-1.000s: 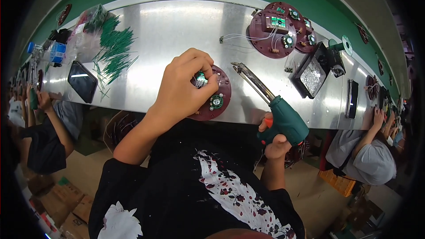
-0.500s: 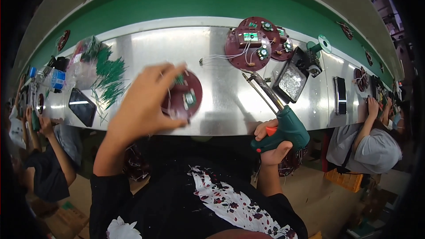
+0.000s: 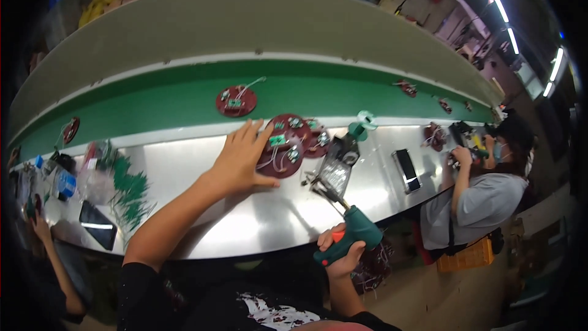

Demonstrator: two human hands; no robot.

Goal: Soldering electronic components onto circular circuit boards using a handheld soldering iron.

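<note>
My left hand (image 3: 246,156) reaches across the metal bench with its fingers spread. It is at the left edge of a dark red round plate (image 3: 288,162) that carries small green circuit boards and white wires. The fingertips overlap the plate's rim, and I cannot tell whether they touch it. Another such plate (image 3: 316,138) lies partly under it. In my right hand (image 3: 343,263) is a green soldering gun (image 3: 361,231) with an orange trigger, its tip pointing up and left by a black tray (image 3: 336,168) of small clear pieces.
A similar red plate (image 3: 236,102) lies on the green belt (image 3: 184,98) behind the bench. Green wires (image 3: 130,193), a dark phone (image 3: 98,225) and plastic bags are at left. A solder spool (image 3: 365,121) and another phone (image 3: 405,171) are rightward, near a co-worker (image 3: 484,202).
My left hand has left the plate at the bench's front and moved to the stacked plates. A plate now shows on the belt behind. The view has tilted up and turned right.
</note>
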